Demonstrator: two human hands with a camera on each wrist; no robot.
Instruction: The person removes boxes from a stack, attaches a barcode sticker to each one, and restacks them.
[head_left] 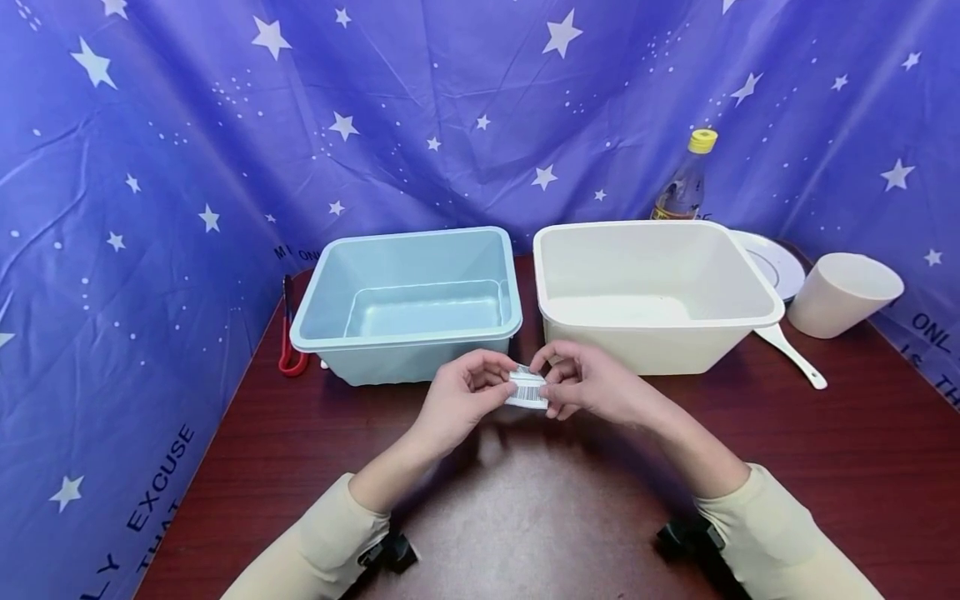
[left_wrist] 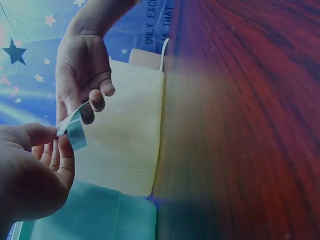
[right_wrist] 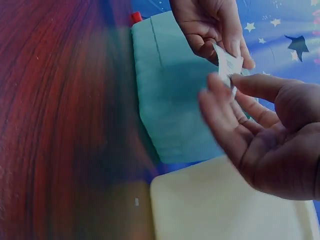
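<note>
While everything hangs on a pinch, slipping is the chief risk

As the table (head_left: 862, 467) looks smooth and glossy, a light object dropped on it would probably slide. On it, side by side with a narrow gap between, sit the white tub (head_left: 705, 354) and the blue tub (head_left: 405, 364). Both stand just beyond the work; a careless forward reach could knock a wall or send a dropped item into that gap.

The left hand (head_left: 461, 402) has its thumb and forefinger closed on one end of the item, the remaining fingers loosely bent. The right hand (head_left: 588, 385) pinches the opposite end between thumb and fingers; some of its fingers are blurred in the right wrist view, so their exact contact cannot be confirmed.

The white slip (head_left: 528, 392), printed with a barcode, is held off the table between the two hands, roughly in line with the gap. It appears bent in the left wrist view; whether it is a folded label or a flat packet cannot be told. Uneven pulling could tear it, tight pressure could crease the barcode, and an early release by either hand could let it swing or fall.
</note>
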